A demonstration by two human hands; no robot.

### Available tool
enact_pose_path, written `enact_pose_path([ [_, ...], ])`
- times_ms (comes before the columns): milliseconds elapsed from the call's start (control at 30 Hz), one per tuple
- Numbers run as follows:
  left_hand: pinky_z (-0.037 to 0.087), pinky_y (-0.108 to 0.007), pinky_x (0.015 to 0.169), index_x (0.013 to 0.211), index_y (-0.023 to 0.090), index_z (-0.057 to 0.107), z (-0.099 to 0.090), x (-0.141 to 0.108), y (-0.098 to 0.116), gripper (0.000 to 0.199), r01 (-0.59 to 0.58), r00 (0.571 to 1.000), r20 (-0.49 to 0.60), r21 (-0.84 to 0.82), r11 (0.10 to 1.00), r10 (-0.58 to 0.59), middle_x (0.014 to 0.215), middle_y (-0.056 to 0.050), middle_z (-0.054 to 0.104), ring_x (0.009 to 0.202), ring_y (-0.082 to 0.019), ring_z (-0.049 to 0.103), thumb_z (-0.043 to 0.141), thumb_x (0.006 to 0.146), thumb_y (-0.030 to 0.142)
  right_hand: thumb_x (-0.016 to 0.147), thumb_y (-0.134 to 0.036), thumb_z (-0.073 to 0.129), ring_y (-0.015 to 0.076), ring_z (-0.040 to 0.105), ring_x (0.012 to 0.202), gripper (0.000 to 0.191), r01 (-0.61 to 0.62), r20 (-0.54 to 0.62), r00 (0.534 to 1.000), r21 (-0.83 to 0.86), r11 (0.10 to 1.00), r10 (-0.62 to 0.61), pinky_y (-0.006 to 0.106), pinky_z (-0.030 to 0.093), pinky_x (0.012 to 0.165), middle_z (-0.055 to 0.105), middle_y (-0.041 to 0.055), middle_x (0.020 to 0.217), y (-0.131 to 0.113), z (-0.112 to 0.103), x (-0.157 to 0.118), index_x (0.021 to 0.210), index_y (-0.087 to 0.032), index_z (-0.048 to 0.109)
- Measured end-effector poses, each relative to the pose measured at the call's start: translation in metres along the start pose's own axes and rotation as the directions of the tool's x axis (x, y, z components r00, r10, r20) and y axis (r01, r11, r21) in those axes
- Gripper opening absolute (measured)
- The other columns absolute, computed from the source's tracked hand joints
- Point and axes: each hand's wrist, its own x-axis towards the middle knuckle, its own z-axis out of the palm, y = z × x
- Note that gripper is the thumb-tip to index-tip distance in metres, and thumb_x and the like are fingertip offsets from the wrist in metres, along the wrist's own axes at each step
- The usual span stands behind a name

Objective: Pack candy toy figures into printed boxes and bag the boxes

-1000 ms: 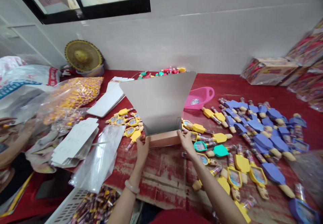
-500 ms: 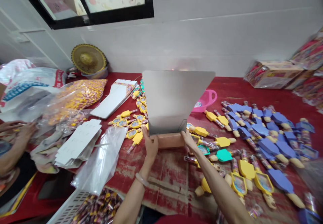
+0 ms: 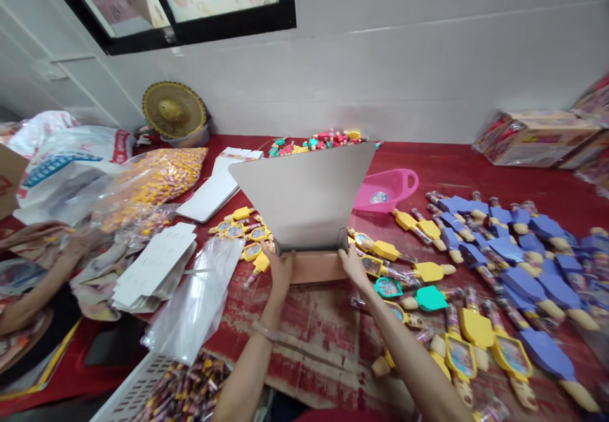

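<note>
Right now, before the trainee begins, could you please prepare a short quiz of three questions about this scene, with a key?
1. Multiple choice: What do the left hand and the right hand hold together?
A) a straw hat
B) an open box
C) a plastic bag

2. True or false: In the picture, the pink tub is to the right of the open box.

3. Fill in: The toy cluster at the far right is mostly ____ in colour.

Key: 1. B; 2. True; 3. purple
</note>
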Motion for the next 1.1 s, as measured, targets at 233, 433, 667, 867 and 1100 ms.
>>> enact_pose_path([
  [233, 0.044, -0.049, 0.105, 0.116, 0.018, 0.066, 0.009, -0.021, 0.005, 0.024, -0.501, 0.853, 0.364, 0.372, 0.781, 0.373, 0.114, -0.012, 0.067, 0.116, -0.029, 0.06, 0.052, 0.097, 0.024, 0.095, -0.049, 0.037, 0.0306, 0.065, 0.096, 0.037, -0.014, -0.04, 0.999, -0.099, 0.995, 0.01, 0.039, 0.047, 0.085, 0.068, 0.0121, 0.102, -0.009, 0.011, 0.0, 0.113, -0.02, 0.051],
  [433, 0.048, -0.045, 0.093, 0.113, 0.018, 0.071, 0.029, -0.011, -0.014, 0.027, -0.56, 0.807, 0.526, 0.538, 0.629, 0.269, 0.114, -0.013, 0.067, 0.106, -0.03, 0.06, 0.048, 0.1, 0.023, 0.08, -0.03, 0.066, 0.0244, 0.067, 0.098, 0.042, 0.11, 0.171, 0.982, -0.145, 0.983, -0.085, 0.031, 0.051, 0.086, 0.071, 0.0083, 0.111, -0.014, -0.018, 0.001, 0.12, -0.018, 0.059],
  [667, 0.043, -0.045, 0.106, 0.129, 0.02, 0.064, 0.017, -0.028, -0.038, 0.039, -0.615, 0.673, 0.697, 0.342, 0.71, 0.248, 0.13, -0.01, 0.063, 0.121, -0.029, 0.053, 0.062, 0.095, 0.038, 0.092, -0.035, 0.059, 0.0341, 0.054, 0.126, 0.047, 0.083, 0.073, 0.996, -0.576, 0.813, -0.051, 0.045, 0.042, 0.103, 0.061, 0.0207, 0.135, -0.014, -0.105, 0.032, 0.133, -0.014, 0.059],
  [867, 0.041, -0.05, 0.111, 0.14, 0.014, 0.056, 0.025, -0.04, -0.018, 0.054, -0.566, 0.703, 0.691, 0.397, 0.723, 0.171, 0.137, -0.017, 0.059, 0.129, -0.034, 0.051, 0.06, 0.094, 0.042, 0.086, -0.025, 0.064, 0.0358, 0.06, 0.116, 0.027, 0.042, 0.078, 0.996, -0.847, 0.53, 0.045, 0.044, 0.045, 0.094, 0.07, 0.0224, 0.115, -0.019, -0.122, 0.036, 0.109, -0.012, 0.071],
  [1100, 0.027, -0.054, 0.123, 0.148, 0.015, 0.048, 0.066, -0.055, -0.016, 0.053, -0.589, 0.64, 0.735, 0.284, 0.756, 0.222, 0.154, -0.018, 0.049, 0.147, -0.032, 0.04, 0.054, 0.097, 0.031, 0.08, -0.051, 0.07, 0.0277, 0.069, 0.096, 0.052, 0.33, 0.142, 0.942, -0.212, 0.92, -0.305, 0.036, 0.056, 0.081, 0.071, 0.0121, 0.116, -0.089, -0.178, -0.041, 0.12, -0.018, 0.067],
])
